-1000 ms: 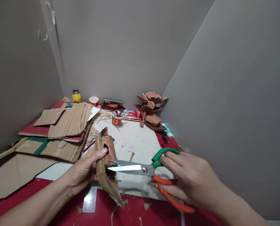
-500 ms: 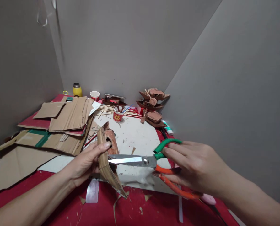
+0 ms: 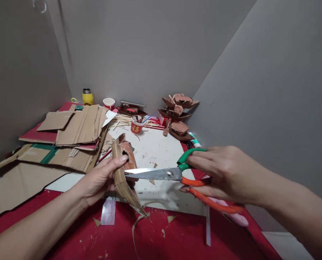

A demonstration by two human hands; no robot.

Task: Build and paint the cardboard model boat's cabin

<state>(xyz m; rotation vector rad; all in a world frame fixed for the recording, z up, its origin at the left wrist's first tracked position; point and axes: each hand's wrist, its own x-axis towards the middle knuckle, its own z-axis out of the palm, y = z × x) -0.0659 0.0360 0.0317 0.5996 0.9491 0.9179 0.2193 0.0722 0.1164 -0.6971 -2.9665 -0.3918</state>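
My left hand (image 3: 103,177) grips a small cardboard model boat (image 3: 122,184) tilted on its side, with the thumb near a dark hole in its reddish-brown cabin (image 3: 130,159). In my right hand (image 3: 220,171) is a pair of scissors (image 3: 161,174) with green and orange wrapped handles. The blades look nearly closed and point left. Their tips reach the boat beside the cabin; whether they touch it I cannot tell. My left fingers behind the hull are mostly hidden.
Cardboard sheets (image 3: 77,126) are piled at left. A red paper cup (image 3: 136,125) holding brown pieces stands behind the boat, near thin wooden sticks (image 3: 123,121). Finished-looking model boats (image 3: 178,115) sit at back right. A yellow bottle (image 3: 87,96) stands at back left. Scraps dot the red cloth (image 3: 182,238).
The scissor blades have turned slightly, and their tips have come up and out from beside the cabin. My right hand has risen a little. The left hand keeps its hold on the boat.
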